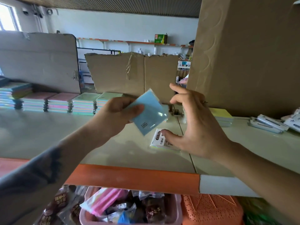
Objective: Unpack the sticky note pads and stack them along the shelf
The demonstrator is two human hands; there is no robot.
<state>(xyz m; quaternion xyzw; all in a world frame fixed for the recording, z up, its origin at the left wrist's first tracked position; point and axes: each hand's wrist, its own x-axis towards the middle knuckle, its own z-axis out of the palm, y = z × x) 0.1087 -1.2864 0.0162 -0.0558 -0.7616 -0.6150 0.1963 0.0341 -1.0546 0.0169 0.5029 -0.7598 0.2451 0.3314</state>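
- Left hand (116, 111) is pinching a blue sticky note pad (148, 112), thumb on top and fingers curled underneath, holding it tilted in the air above the shelf (48, 135). It looks like it's in shiny clear wrap, but I can't tell whether that wrap is sealed or already loose.
- Right hand (193, 122) holds nothing: fingers spread and relaxed, thumb resting on or right at a white-labelled pad (159, 140) that lies flat on the shelf, just below the blue one.
- The finished part is the row of stacked pads (65, 103) along the back left of the shelf, in front of the cardboard sheets (129, 72). A yellowish pad stack (222, 115) sits to the right, beside the big carton (243, 54).
- What could go wrong, as far as I can judge:
  - The blue pad is held by one corner only. If the wrap is slick, it could slide out and drop past the orange shelf edge (129, 176) into the pink basket (129, 208) below.
  - The white-labelled pad is fairly near the front; a careless sweep of the right hand could knock it off the same way.
  - Setting a pad down crooked on the row could nudge a stack and topple it, since they stand close together.
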